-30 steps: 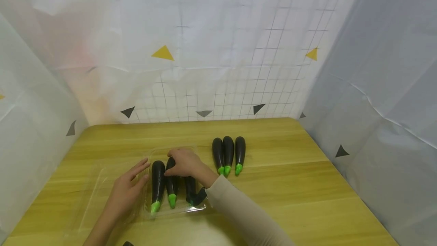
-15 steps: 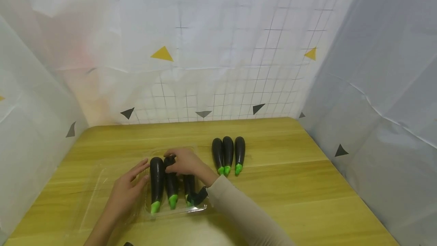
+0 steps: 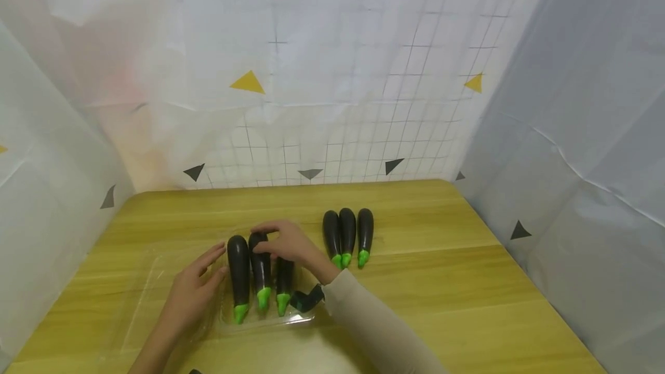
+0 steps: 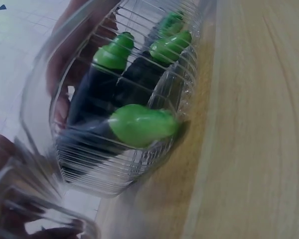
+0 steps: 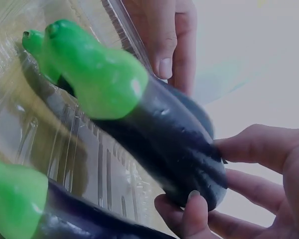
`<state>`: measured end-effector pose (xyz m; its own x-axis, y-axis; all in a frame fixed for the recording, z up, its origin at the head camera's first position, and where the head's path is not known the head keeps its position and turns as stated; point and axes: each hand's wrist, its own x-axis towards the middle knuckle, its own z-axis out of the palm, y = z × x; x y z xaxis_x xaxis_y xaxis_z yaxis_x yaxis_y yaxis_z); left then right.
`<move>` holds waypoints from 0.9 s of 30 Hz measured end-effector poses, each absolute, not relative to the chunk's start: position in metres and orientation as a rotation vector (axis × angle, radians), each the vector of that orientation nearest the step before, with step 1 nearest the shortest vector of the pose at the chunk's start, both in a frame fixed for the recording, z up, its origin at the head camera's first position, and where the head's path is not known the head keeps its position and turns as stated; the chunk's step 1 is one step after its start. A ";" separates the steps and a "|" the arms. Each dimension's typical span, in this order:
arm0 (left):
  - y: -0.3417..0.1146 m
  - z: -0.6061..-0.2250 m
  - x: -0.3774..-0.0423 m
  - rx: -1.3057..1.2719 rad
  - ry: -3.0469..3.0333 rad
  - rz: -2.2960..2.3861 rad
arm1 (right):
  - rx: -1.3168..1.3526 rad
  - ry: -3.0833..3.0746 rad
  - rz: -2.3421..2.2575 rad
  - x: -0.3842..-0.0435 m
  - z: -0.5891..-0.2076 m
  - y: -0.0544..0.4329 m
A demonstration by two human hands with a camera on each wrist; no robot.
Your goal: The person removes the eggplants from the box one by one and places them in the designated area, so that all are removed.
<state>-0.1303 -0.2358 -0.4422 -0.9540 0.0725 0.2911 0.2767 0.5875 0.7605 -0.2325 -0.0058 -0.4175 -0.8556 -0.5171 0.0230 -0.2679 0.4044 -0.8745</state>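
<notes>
Three dark eggplants with green caps lie side by side in a clear plastic container (image 3: pixel 301 319). My right hand (image 3: pixel 292 244) grips the middle eggplant (image 3: pixel 262 273) near its thick end, thumb on one side and fingers on the other, as the right wrist view also shows. That eggplant (image 5: pixel 174 134) is tilted above the container floor there. To its left lies another eggplant (image 3: pixel 239 270); the third eggplant (image 3: pixel 284 279) is partly hidden below my right hand. My left hand (image 3: pixel 191 287) has its fingers extended at the container's left rim, beside the left eggplant.
Behind and to the right, three more eggplants (image 3: pixel 348 235) lie close together on the wooden table (image 3: pixel 441 281). The container's clear lid (image 3: pixel 137 299) spreads out to the left beneath my left forearm. White sheeting (image 3: pixel 337 103) stands at the back and sides.
The middle eggplant has shifted slightly upward in the head view with my right hand. The left and right eggplants have shifted a little too. My left hand stays at the rim.
</notes>
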 end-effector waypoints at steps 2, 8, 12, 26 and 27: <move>-0.235 -0.441 -0.130 -0.280 -2.594 -1.291 | -0.687 2.400 -1.456 -0.232 -0.415 -0.004; -0.235 -0.442 -0.130 -0.281 -2.593 -1.268 | -0.678 2.323 -1.555 -0.230 -0.411 0.002; -0.235 -0.443 -0.129 -0.288 -2.590 -1.271 | -0.658 2.241 -1.645 -0.230 -0.413 0.006; -0.233 -0.442 -0.129 -0.278 -2.599 -1.285 | -0.692 2.134 -1.784 -0.224 -0.413 0.018; -0.233 -0.442 -0.129 -0.281 -2.598 -1.284 | -0.692 2.125 -1.795 -0.223 -0.413 0.019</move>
<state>-0.1289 -0.2333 -0.4422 -0.9554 0.0693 0.2872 0.2702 0.5978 0.7548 -0.2232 0.0186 -0.4126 -0.8480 -0.5213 0.0954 -0.1814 0.1163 -0.9765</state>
